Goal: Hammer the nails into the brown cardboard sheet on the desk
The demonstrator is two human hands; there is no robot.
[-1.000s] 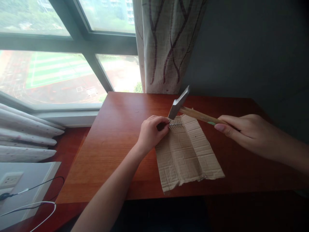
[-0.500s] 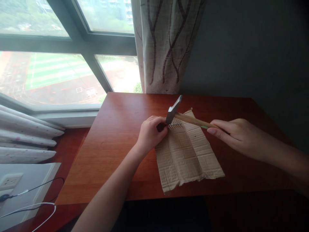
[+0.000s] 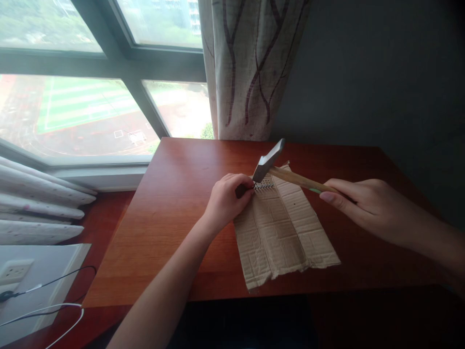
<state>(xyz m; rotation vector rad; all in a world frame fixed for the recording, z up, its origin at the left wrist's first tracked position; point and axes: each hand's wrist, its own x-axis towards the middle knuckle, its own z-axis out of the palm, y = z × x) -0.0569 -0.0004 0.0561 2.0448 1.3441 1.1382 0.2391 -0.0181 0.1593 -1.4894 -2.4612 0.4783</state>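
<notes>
A creased sheet of brown cardboard (image 3: 283,228) lies flat on the red-brown wooden table (image 3: 170,208). Near its far left corner stands a cluster of several small nails (image 3: 264,184). My left hand (image 3: 227,199) rests at that corner with its fingers pinched beside the nails; what they pinch is too small to make out. My right hand (image 3: 363,206) is closed round the wooden handle of a hammer (image 3: 271,164). The metal hammer head hangs just above the nails, tilted.
A patterned curtain (image 3: 250,68) hangs behind the table, beside a large window (image 3: 90,97). A dark grey wall stands at the right. At lower left, a white surface with a power socket (image 3: 14,271) carries thin cables (image 3: 54,310).
The hammer head dropped onto the nails half a second ago and has now lifted a little up and to the right. My left hand has stayed at the cardboard corner.
</notes>
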